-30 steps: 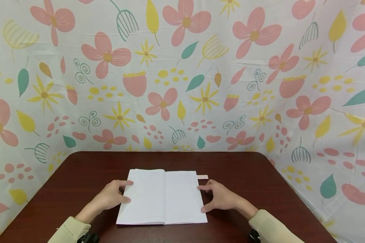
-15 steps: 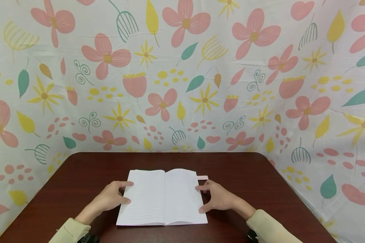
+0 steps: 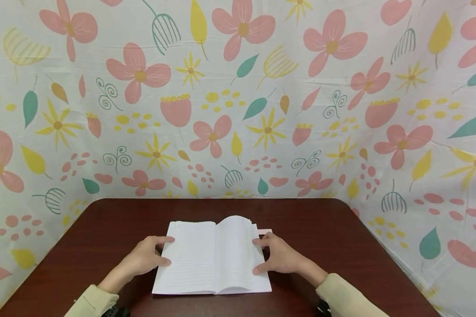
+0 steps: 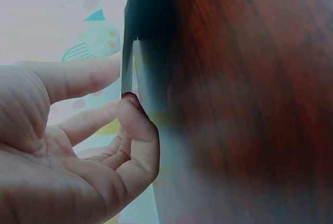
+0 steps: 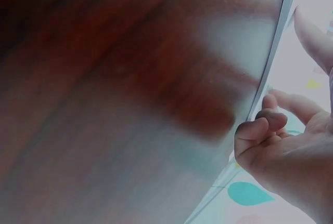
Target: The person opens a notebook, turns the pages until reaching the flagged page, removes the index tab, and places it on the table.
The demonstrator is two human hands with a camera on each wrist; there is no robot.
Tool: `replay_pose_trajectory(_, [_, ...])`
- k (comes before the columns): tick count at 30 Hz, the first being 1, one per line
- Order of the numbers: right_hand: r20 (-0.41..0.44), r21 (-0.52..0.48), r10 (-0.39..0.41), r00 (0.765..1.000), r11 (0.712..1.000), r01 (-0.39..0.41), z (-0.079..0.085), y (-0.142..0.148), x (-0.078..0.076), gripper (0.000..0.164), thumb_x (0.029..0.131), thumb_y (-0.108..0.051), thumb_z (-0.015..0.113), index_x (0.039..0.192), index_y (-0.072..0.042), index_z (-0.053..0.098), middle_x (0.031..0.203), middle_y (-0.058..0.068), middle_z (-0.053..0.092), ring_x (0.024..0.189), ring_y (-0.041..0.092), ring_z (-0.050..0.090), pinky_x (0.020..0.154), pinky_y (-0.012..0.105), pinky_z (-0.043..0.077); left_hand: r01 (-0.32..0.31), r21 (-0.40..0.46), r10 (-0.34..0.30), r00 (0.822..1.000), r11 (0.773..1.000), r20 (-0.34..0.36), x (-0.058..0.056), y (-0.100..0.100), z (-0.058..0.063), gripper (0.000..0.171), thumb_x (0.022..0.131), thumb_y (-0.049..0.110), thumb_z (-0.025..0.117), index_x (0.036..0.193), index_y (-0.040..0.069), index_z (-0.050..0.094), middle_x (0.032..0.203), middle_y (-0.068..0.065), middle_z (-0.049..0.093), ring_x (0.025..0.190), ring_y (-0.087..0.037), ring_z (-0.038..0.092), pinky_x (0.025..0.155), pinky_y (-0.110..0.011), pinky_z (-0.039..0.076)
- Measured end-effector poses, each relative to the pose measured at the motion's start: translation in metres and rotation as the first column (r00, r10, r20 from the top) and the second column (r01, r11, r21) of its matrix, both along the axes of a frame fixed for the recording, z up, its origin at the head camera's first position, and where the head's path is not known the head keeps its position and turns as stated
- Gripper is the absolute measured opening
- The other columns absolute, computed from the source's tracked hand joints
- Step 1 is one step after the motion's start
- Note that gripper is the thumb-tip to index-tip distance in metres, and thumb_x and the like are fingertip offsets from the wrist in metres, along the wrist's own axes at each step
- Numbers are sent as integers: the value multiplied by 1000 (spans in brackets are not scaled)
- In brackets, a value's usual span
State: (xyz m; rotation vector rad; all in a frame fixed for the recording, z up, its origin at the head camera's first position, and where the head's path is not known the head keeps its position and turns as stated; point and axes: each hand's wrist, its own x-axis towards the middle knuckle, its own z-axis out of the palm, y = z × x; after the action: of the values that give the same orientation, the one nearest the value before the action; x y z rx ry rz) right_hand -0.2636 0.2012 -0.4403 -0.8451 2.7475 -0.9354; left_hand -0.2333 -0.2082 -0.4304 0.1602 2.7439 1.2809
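Note:
An open lined notebook (image 3: pixel 190 259) lies on the dark wood table. My left hand (image 3: pixel 143 255) holds its left edge: thumb and index finger rest on the page, while in the left wrist view a curled finger (image 4: pixel 140 130) wraps round the edge from below. My right hand (image 3: pixel 282 254) is at the other edge, thumb and index fingertips spread apart on the right-hand page (image 3: pixel 234 255). That page arches up near the middle fold. In the right wrist view the remaining fingers (image 5: pixel 252 130) are bent beside the notebook's edge.
A pale pink strip (image 3: pixel 265 231) sticks out past the notebook's upper right edge. Dark table surface (image 3: pixel 301 215) surrounds the notebook, and a flower-printed curtain (image 3: pixel 222 176) hangs behind and at both sides. Each wrist carries a black device (image 3: pixel 117 311) beside a light sleeve.
My right thumb and index finger have slid left from the notebook's edge onto the page. The right page, flat before, has risen into a curve. The left hand has stayed in place.

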Motion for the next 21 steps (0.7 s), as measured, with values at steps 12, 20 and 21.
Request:
replay_pose_trajectory(12, [-3, 39, -10, 1000, 999, 10, -1, -10, -7, 97, 72, -40, 99, 148, 4, 58, 119, 15, 55, 96, 22, 51, 78, 33, 47, 3, -12, -3, 1000, 1000, -3, 0, 1, 2, 59, 80, -5, 87, 136, 1, 69, 112, -15, 62, 69, -20, 64, 69, -39, 55])
replay_pose_trajectory(20, [-75, 103, -106, 992, 988, 113, -1, -25, -6, 110, 67, -50, 99, 149, 9, 53, 118, 17, 54, 96, 25, 54, 83, 40, 51, 8, -13, -8, 1000, 1000, 0, -1, 0, 1, 60, 80, -4, 86, 137, 0, 68, 113, -17, 62, 69, -20, 64, 69, -38, 55])
replay_pose_trajectory(21, [-76, 105, -117, 990, 987, 125, -2, -27, -6, 110, 67, -50, 99, 147, 10, 54, 120, 18, 54, 100, 27, 55, 87, 43, 52, 10, -15, -10, 1000, 1000, 0, -1, 0, 1, 60, 80, -4, 86, 137, -1, 68, 113, -17, 61, 69, -20, 64, 69, -37, 55])
